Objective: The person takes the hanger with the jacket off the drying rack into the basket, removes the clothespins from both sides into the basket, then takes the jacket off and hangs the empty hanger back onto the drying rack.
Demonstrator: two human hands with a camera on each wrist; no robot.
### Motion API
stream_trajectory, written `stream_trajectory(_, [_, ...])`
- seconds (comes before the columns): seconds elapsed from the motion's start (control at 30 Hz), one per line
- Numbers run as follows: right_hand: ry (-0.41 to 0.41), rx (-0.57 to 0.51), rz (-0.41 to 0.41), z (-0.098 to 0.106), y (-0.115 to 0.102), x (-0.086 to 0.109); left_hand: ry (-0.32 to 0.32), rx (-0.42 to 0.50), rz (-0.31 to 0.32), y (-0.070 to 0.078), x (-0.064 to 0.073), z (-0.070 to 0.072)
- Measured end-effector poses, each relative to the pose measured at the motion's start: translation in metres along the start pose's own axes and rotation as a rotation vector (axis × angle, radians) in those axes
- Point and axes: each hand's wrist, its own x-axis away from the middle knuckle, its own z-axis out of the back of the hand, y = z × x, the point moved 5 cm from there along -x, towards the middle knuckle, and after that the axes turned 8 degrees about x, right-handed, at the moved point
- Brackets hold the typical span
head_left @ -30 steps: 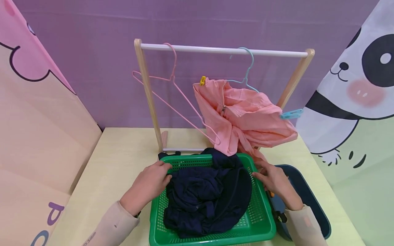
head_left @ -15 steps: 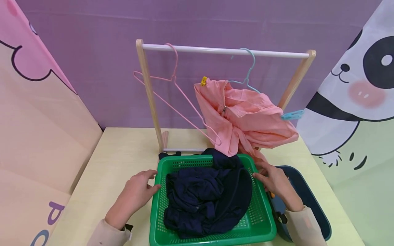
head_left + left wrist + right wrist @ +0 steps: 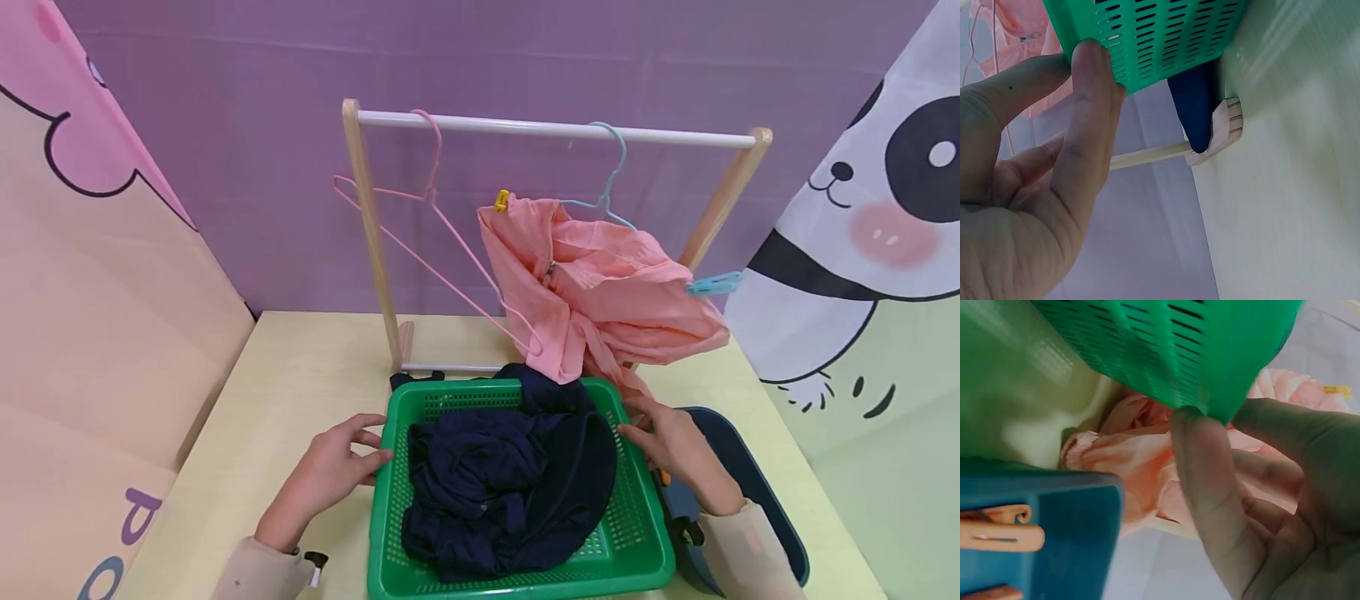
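A green plastic basket [image 3: 381, 508] with slotted walls stands in front of the drying rack. Dark navy clothes [image 3: 480, 483] lie bunched inside, and part of them hangs over its far rim. My left hand [image 3: 333, 467] pinches the basket's left rim between thumb and fingers, as the left wrist view shows. On the opposite side my right hand [image 3: 678, 446] pinches the right rim the same way. Behind the basket, a pink garment [image 3: 615, 283] hangs on a light blue hanger [image 3: 606, 183], held by a yellow clip [image 3: 502, 201] and a blue clothespin [image 3: 715, 283].
A small rack with a white bar [image 3: 525, 127] and wooden posts stands at the back, carrying a bare pink hanger [image 3: 435, 167]. To the right of the basket sits a dark blue bin [image 3: 757, 475] with orange clothespins [image 3: 1007, 537] inside.
My left hand has let go of the basket's far left part, moved left and towards me, and now grips the left rim. My right hand stays on the right rim.
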Motion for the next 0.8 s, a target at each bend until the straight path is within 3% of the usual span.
stream_trajectory(0.27, [0.073, 0.244, 0.138, 0.017, -0.028, -0.006, 0.005, 0.006, 0.012, -0.001, -0.001, -0.004])
stream_trajectory(0.43, [0.115, 0.286, 0.271, 0.027, -0.06, -0.02, 0.008, -0.013, -0.003, 0.002, 0.0, -0.003])
stream_trajectory(0.6, [0.035, 0.277, 0.395, 0.02, -0.09, -0.048, 0.003, -0.018, -0.006, 0.002, 0.001, -0.001])
stream_trajectory(0.8, [-0.07, 0.401, 0.448, -0.001, -0.105, -0.079, 0.002, -0.019, -0.003, 0.001, 0.001, 0.0])
